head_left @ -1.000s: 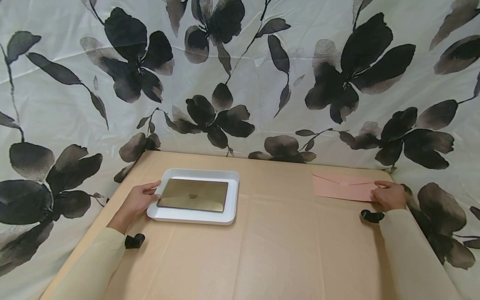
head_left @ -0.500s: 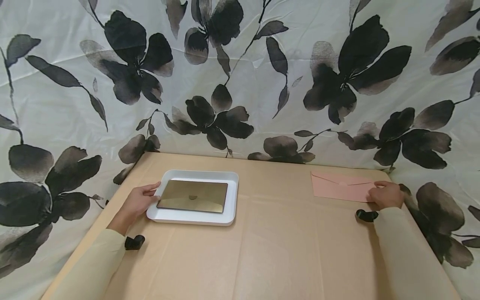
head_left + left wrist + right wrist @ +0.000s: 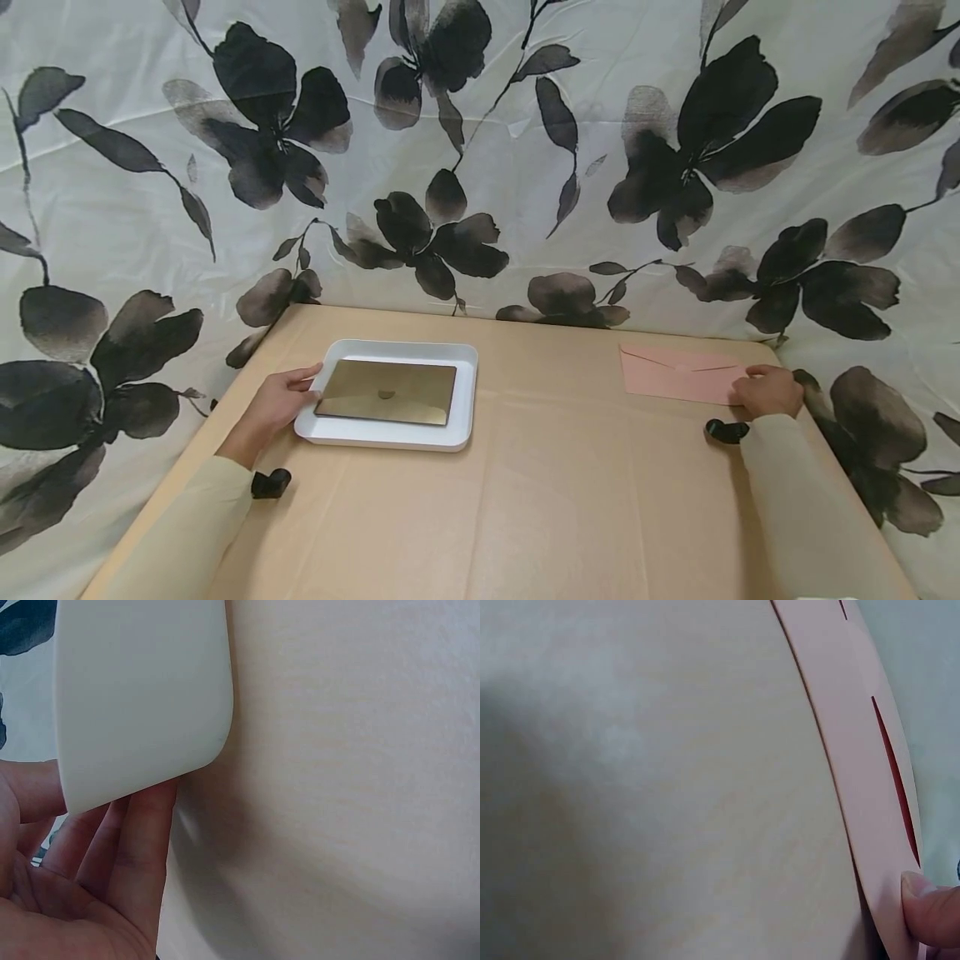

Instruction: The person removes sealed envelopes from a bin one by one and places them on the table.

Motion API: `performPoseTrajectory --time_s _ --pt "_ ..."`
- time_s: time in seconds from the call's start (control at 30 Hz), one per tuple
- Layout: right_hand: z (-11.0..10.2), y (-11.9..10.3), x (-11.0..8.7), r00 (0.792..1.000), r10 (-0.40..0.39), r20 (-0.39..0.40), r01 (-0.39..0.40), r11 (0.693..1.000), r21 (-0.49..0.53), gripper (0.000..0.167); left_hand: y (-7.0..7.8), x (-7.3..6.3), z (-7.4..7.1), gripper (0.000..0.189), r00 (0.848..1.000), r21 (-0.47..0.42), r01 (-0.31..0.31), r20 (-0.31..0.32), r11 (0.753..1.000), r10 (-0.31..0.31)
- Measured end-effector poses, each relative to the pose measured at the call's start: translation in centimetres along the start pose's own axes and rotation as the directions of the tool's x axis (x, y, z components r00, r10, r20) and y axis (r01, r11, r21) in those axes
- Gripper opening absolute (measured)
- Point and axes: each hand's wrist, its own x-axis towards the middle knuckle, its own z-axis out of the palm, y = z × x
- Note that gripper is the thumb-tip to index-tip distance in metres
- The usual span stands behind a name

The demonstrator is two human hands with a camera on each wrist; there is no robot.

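Note:
A white rectangular tray [image 3: 382, 437] stands at the left of the table, and a gold envelope [image 3: 405, 392] with a small round mark lies flat inside it. My left hand [image 3: 283, 400] grips the tray's left end. In the left wrist view, the thumb goes over the rim while the fingers [image 3: 146, 847] press the outer wall from below. Toward the right, a pink envelope [image 3: 667, 375] lies flap side up near the far edge. My right hand [image 3: 768, 392] pinches its right end, the thumb [image 3: 934, 911] on top; the fingers beneath are mostly hidden.
The light brown table [image 3: 540, 500] has faint creases in its covering. A white cloth [image 3: 570, 208] with dark flowers hangs right behind the far edge and along both sides. A black wrist strap piece [image 3: 272, 483] shows below the left sleeve.
My right hand has shifted slightly left at the pink envelope's end, and the envelope has barely moved. The left hand and the tray stay in place.

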Motion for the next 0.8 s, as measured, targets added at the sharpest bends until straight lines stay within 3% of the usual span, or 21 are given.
performPoseTrajectory --time_s 0.57,0.7,0.8 --pt "-0.3 0.3 -0.9 0.999 -0.032 -0.036 0.028 0.992 -0.119 0.051 0.0 0.1 0.0 0.063 1.0 0.016 0.009 -0.007 1.0 -0.009" --pt "-0.4 -0.3 -1.2 0.999 -0.024 -0.035 0.021 0.995 -0.094 0.051 0.0 0.2 -0.1 0.063 1.0 0.016 0.011 -0.01 1.0 -0.011" --pt "-0.5 -0.6 -1.4 0.999 -0.021 -0.03 0.02 1.0 -0.018 0.048 0.0 0.3 -0.1 0.062 1.0 0.014 0.011 -0.01 1.0 -0.011"
